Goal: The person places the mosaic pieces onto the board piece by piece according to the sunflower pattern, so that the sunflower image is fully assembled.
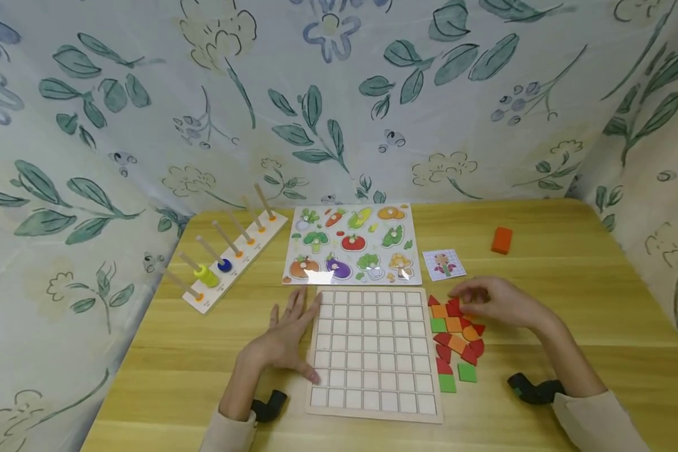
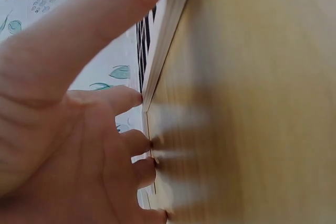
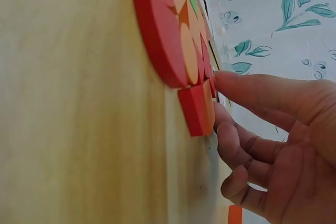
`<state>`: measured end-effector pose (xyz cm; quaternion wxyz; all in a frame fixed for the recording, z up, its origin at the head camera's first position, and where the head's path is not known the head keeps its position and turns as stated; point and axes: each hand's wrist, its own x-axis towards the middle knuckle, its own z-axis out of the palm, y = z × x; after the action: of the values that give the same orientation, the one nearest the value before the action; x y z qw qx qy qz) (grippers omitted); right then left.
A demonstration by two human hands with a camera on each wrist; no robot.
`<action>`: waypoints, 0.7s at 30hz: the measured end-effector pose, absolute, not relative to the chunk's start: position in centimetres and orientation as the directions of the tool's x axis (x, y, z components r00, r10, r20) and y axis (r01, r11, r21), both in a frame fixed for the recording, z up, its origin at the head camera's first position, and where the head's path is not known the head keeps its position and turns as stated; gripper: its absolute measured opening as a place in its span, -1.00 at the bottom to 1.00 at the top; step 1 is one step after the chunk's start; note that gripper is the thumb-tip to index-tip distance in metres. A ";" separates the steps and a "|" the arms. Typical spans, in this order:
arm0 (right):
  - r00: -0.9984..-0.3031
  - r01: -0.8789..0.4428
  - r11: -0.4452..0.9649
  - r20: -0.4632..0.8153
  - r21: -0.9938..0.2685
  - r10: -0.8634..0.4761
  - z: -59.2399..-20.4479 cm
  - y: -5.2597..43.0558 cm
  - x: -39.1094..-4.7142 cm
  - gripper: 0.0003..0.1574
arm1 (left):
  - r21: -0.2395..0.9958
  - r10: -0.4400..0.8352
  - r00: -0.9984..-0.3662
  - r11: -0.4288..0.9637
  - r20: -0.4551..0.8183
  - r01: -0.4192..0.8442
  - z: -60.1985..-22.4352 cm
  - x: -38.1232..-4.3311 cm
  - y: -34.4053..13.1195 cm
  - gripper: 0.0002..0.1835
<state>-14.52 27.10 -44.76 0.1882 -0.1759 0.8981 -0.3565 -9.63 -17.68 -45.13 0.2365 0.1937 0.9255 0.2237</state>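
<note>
In the head view, the left hand (image 1: 277, 342) spreads wide at lower centre, thumb resting on the left edge of the grid board (image 1: 367, 351) and fingertips by its upper left corner, with nothing gripped. The right hand (image 1: 500, 301), right of centre, is bent at the fingers over the top of a group of red, orange and green blocks (image 1: 457, 343) that lies along the board's right side. A picture card (image 1: 443, 264) and a vegetable puzzle (image 1: 374, 248) lie above, a peg stand (image 1: 243, 257) at left.

The left wrist view adds the board's thin side, running down from the top of the frame under the thumb.

The right wrist view shows the blocks' thickness at upper centre and a fingertip touching a red one; whether it is pinched, I cannot tell.

The table (image 1: 570, 282) is yellowish wood grain, backed by flowered cloth (image 1: 339, 81) across the upper frame
</note>
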 end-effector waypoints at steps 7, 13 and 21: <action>-0.870 -0.165 0.689 -0.225 -0.706 -0.440 -45.1 27.0 -14.7 -0.72 | 0.496 0.437 -0.820 0.839 -0.370 0.224 -45.0 -9.5 -17.6 0.62; -0.873 -0.157 0.692 -0.229 -0.705 -0.431 -45.3 26.9 -14.8 -0.82 | 0.503 0.434 -0.824 0.836 -0.364 0.218 -45.1 -9.5 -17.5 0.64; -0.871 -0.144 0.698 -0.245 -0.701 -0.426 -45.3 26.7 -14.9 -0.83 | 0.582 0.500 -0.802 0.775 -0.326 0.247 -45.7 -9.5 -18.6 0.63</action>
<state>-14.94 26.72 -45.30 0.1987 -0.1586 0.8997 -0.3548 -9.54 -18.62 -45.66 0.2387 0.2051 0.9114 0.2653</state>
